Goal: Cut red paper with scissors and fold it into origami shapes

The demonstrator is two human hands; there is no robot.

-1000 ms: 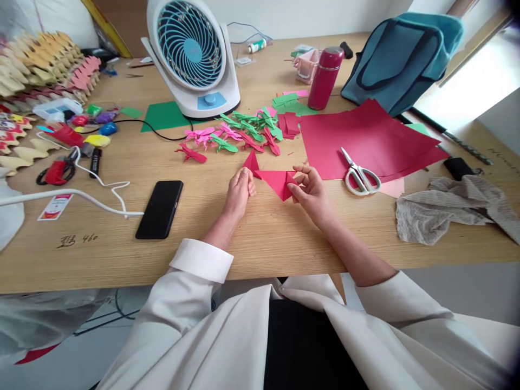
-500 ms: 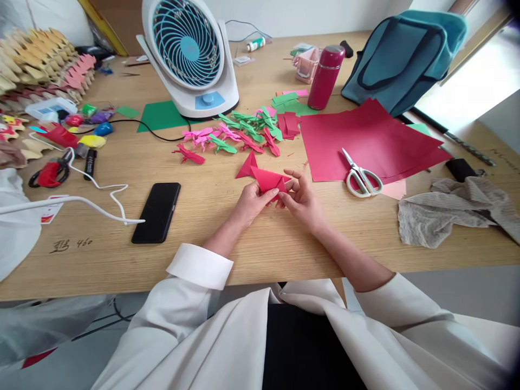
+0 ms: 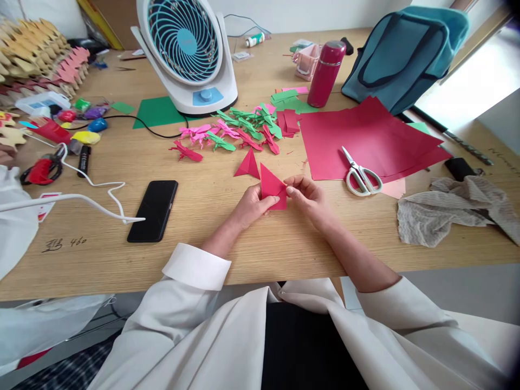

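Observation:
Between my two hands, above the front part of the table, is a piece of folded red paper (image 3: 273, 187) with a point at its upper left. My left hand (image 3: 252, 206) grips its lower left side, thumb lying across the front. At the right corner, my right hand (image 3: 307, 197) pinches the edge between thumb and fingers. Just beyond lies a red folded paper triangle (image 3: 247, 164) on the wood. Farther back is a loose heap of folded paper figures (image 3: 247, 125) in green, pink and red.
White-handled scissors (image 3: 361, 174) lie on large red paper sheets (image 3: 365, 135) at right, near a grey cloth (image 3: 439, 211). A phone (image 3: 153, 211) lies at left beside a white cable (image 3: 81, 199). Behind stand a fan (image 3: 187, 49), a red flask (image 3: 326, 76) and a blue bag (image 3: 406, 59).
The folded red paper has turned so its point faces up, standing clear of the triangle behind it. My right hand has shifted slightly to the right, onto the paper's corner.

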